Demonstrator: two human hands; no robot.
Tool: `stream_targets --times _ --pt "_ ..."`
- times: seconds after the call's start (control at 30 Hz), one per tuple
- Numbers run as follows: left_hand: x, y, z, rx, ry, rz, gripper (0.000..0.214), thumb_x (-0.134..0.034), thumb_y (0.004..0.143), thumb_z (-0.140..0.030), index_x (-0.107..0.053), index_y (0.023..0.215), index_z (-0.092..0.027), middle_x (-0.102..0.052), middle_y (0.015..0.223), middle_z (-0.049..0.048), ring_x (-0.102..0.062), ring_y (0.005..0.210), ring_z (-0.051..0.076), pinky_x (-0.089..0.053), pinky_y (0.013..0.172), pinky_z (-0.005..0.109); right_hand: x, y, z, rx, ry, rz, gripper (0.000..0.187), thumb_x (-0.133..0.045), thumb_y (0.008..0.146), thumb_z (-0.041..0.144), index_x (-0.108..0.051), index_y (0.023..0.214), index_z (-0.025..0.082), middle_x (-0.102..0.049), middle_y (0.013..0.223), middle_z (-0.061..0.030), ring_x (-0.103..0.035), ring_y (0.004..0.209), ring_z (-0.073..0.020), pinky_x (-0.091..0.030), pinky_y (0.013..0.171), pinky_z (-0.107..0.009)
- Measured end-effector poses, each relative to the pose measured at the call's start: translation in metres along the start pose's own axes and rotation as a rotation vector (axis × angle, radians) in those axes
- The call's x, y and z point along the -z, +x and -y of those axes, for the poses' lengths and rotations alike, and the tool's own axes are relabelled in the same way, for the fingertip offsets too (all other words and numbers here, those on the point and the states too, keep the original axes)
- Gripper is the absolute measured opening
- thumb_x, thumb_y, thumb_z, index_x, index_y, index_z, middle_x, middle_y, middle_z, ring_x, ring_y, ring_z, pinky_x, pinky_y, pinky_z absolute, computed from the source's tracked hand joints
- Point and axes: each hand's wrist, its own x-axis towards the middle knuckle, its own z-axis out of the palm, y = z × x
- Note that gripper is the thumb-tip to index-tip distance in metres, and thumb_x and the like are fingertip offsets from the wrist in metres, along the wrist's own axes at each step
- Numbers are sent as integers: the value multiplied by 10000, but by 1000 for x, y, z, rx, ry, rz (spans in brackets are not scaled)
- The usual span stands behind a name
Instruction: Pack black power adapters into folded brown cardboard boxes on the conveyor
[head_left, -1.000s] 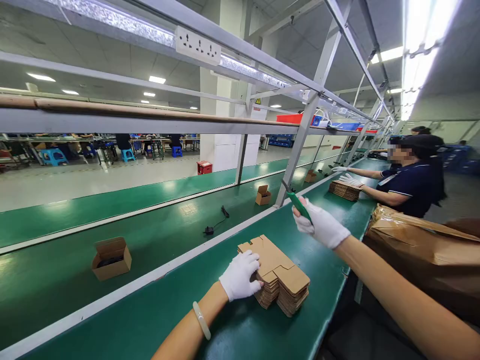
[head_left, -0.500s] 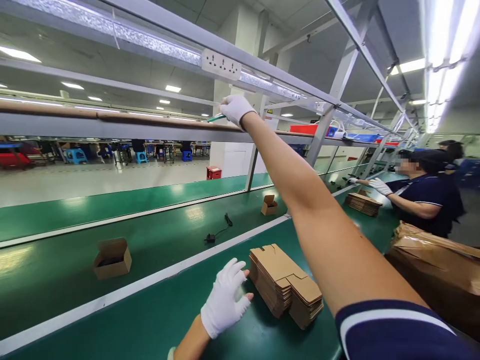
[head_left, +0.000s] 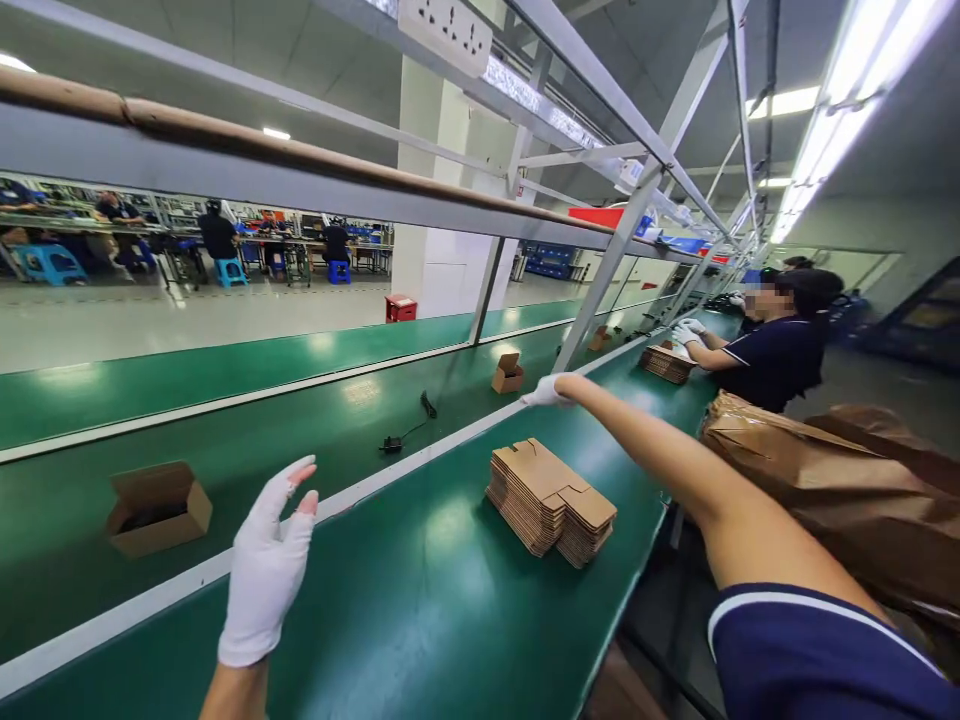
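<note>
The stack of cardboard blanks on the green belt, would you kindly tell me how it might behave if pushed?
The stack of cardboard blanks is probably light for its size, being thin board. Its loose, uneven edges suggest it could slide apart if pushed.

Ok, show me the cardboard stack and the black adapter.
Cardboard stack (head_left: 534, 472), head view, on its top blank.
Black adapter (head_left: 391, 445), head view, on its body.

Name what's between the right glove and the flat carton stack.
Head view: just a bare stretch of green conveyor belt between the right hand and the cardboard blank stack.
</note>
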Motion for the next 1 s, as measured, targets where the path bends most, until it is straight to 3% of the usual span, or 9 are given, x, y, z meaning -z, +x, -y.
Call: stream_targets --times 0.17,0.27,0.37,0.5,0.63,0.7,0.77,0.87,1.0 --pt "1 -5 -4 51 -14 28 420 -528 812 -478 -587 1150 -237 -587 1243 60 -513 1185 261 -379 1034 436 -58 -33 -28 -268 -99 331 284 -525 889 393 -601 957 127 -634 858 -26 -606 707 -120 -520 652 -300" --pt "0 -8 -3 65 -20 65 427 -537 806 -484 -584 1154 -242 -579 1255 61 -508 1189 263 -390 1024 441 -65 -41 -29 -298 -139 383 278 -517 897 376 -590 1004 130 -629 921 -34 -610 759 -130 -525 680 -313" --pt "1 -9 -2 62 -35 76 433 -543 804 -484 -581 1157 -237 -574 1259 66 -508 1187 260 -369 1041 444 -53 -43 -25 -272 -208 298 282 -534 883 352 -614 980 100 -644 948 -90 -623 844 -185 -505 742 -349" --pt "-5 -12 -6 59 -42 119 440 -519 816 -500 -573 1164 -235 -565 1264 72 -493 1201 259 -336 1064 445 -21 -45 -6 -173 -301 79 296 -451 886 250 -634 990 42 -630 1037 -236 -579 1038 -325 -436 834 -393" --pt "-28 -29 -19 98 -96 239 664 -535 782 -566 -395 1341 -237 -421 1404 109 -388 1293 299 -279 1082 502 -5 -72 45 -38 -323 -82 376 -321 916 322 -562 1145 144 -651 1043 -185 -593 1041 -306 -427 828 -379" --pt "-42 -44 -26 79 -175 345 912 -616 693 -607 -226 1425 -227 -303 1472 135 -292 1346 331 -228 1100 522 -11 -97 81 104 -301 -167 366 -307 914 349 -548 1141 190 -675 983 -142 -632 954 -284 -442 776 -360" --pt "-52 -58 -34 71 -233 456 1068 -704 599 -597 -170 1440 -212 -280 1479 154 -256 1358 353 -223 1104 519 -25 -121 114 299 -245 -139 310 -342 898 323 -558 1089 209 -688 906 -104 -656 847 -262 -448 712 -333" --pt "-52 -65 -45 139 -301 550 1023 -753 585 -515 -242 1411 -193 -384 1418 158 -345 1310 350 -308 1072 486 -51 -143 146 496 -68 -78 295 -324 907 306 -571 1020 190 -689 852 -90 -652 777 -237 -441 678 -310" --pt "-27 -44 -45 302 -494 520 838 -717 646 -480 -351 1326 -154 -524 1287 150 -524 1144 320 -457 940 430 -77 -141 150 583 422 -23 349 -252 921 244 -590 898 162 -685 869 -90 -638 805 -192 -463 704 -280"
